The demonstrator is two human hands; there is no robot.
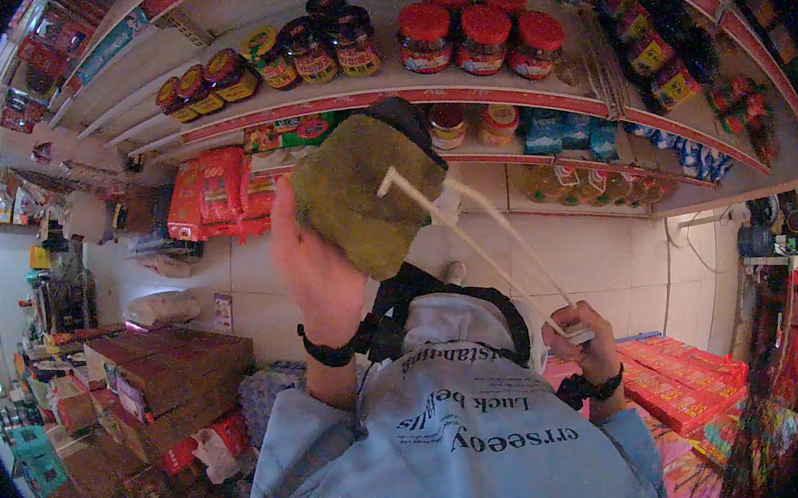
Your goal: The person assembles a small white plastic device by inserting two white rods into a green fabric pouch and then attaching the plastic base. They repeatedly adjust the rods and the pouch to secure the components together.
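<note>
Shelf (pixel 327 101) with red-lidded jars (pixel 483 39) (dark contents); left fingers (pixel 283 204) gripping olive cloth item (pixel 365 195), right fingers (pixel 586 314) pinching pale cord (pixel 484 258).

The olive thing (pixel 364 200) in my left grip (pixel 325 280) looks like matt, slightly rough cloth, and the pale prongs (pixel 433 213) in my right grip (pixel 582 335) are smooth, plastic or wood, I cannot tell. My shirt (pixel 459 368) is soft matt cloth. The red lids (pixel 485 25) look like glossy plastic, the cartons (pixel 175 367) dull cardboard.
</note>
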